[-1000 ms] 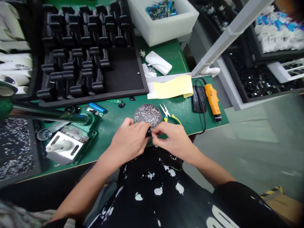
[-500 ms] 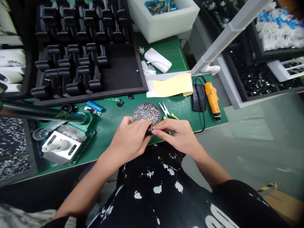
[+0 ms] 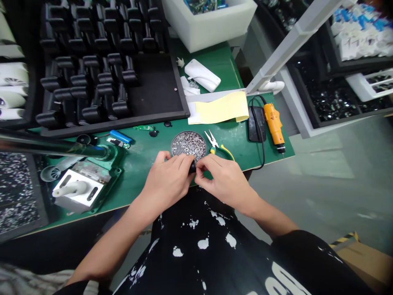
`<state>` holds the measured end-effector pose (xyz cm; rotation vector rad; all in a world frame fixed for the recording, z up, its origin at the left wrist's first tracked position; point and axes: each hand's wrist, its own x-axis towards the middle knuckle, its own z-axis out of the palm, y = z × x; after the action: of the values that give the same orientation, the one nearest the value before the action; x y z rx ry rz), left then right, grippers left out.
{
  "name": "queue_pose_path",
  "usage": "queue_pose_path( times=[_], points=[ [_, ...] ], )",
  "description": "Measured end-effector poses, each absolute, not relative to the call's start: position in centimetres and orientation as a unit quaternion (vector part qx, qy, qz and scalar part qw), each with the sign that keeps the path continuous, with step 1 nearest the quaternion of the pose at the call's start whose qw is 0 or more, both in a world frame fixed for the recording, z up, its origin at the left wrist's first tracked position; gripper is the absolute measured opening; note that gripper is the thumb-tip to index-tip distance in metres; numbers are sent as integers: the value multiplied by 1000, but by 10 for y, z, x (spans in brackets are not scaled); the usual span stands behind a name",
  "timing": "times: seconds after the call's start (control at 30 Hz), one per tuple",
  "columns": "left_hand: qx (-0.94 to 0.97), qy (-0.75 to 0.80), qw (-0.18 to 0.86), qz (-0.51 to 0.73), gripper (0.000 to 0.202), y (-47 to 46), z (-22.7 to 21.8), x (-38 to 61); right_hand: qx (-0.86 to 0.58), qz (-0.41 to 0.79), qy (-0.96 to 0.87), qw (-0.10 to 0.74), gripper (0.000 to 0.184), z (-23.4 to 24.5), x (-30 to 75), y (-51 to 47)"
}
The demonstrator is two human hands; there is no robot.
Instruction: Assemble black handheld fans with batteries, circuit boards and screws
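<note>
My left hand point(image 3: 168, 177) is closed around a small black part point(image 3: 192, 167), most of which its fingers hide. Thumb and fingertips of my right hand point(image 3: 222, 178) pinch together at the right end of that part; whatever is between them is too small to make out. Just beyond both hands lies a round dish point(image 3: 189, 144) filled with tiny metal pieces, probably screws. Pliers point(image 3: 214, 141) with green and yellow handles rest right of the dish, partly behind my right hand.
A black tray point(image 3: 159, 88) of black T-shaped parts stands at the back left. A green-based fixture point(image 3: 80, 184) is at left. An orange electric screwdriver point(image 3: 274, 125), yellow paper point(image 3: 219, 108), a white case point(image 3: 202, 76) and a white foam box point(image 3: 211, 30) lie rightward.
My right hand's fingers have curled and turned at the black part's end, baring more of the pliers' handles. My left hand keeps its hold. The view has shifted slightly.
</note>
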<state>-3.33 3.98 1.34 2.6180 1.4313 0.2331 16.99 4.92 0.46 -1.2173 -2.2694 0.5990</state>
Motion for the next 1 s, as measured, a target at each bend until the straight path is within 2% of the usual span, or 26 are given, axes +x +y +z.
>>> queue_pose_path(
  times=[0.33,0.43,0.53,0.6,0.8,0.9,1.0],
  points=[
    [856,461,202,117,14,35,21,-40,-401,331,-813,264,1,17,176,56],
    [835,456,282,128,9,34,21,-41,-401,417,-776,252,9,22,180,58],
    [818,461,318,130,9,34,20,-42,-397,448,-762,249,8,20,181,59],
    [813,472,317,123,12,34,22,-43,-381,468,-758,246,6,16,180,59],
    [820,480,290,109,28,26,31,-48,-386,510,-738,215,21,-6,180,55],
    [835,490,235,86,32,22,27,-53,-386,496,-752,198,24,-24,178,56],
    [847,503,163,53,28,14,21,-54,-398,443,-785,174,28,-35,174,53]
  ],
)
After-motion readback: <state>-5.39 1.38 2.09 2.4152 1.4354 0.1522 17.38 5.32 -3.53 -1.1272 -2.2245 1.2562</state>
